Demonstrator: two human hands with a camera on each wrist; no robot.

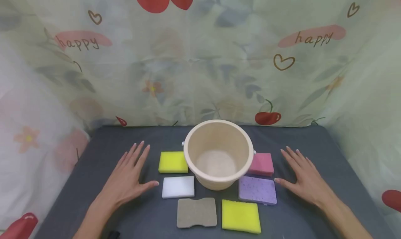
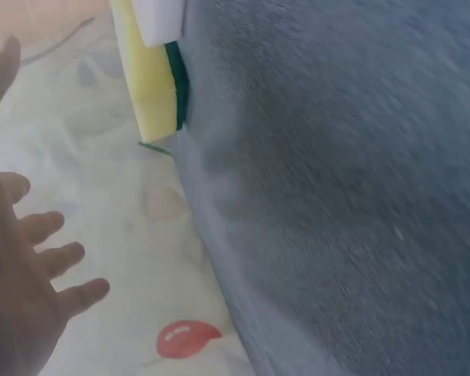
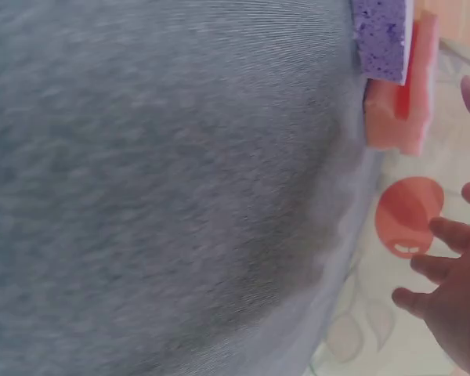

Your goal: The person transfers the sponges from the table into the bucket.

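Observation:
My left hand (image 1: 127, 178) is spread over the left of the table, fingers straight, holding nothing. Nearest to its thumb lies a white sponge (image 1: 178, 187), with a yellow sponge (image 1: 173, 162) behind it; the left wrist view shows a dark green layer (image 2: 177, 84) on the yellow one. My right hand (image 1: 305, 180) is likewise spread on the other side, its thumb tip close to a purple speckled sponge (image 1: 257, 190). A pink sponge (image 1: 261, 164) sits behind that, partly hidden by the beige bucket (image 1: 218, 184). In front lie a grey sponge (image 1: 196, 213) with notched sides and another yellow sponge (image 1: 241, 216).
The bucket stands upright at the middle back, open at the top, with nothing visible inside. Dark grey cloth (image 1: 150, 216) covers the table. Patterned curtains (image 1: 194, 65) close off the back and both sides. A small black object (image 1: 113, 234) shows at the front left edge.

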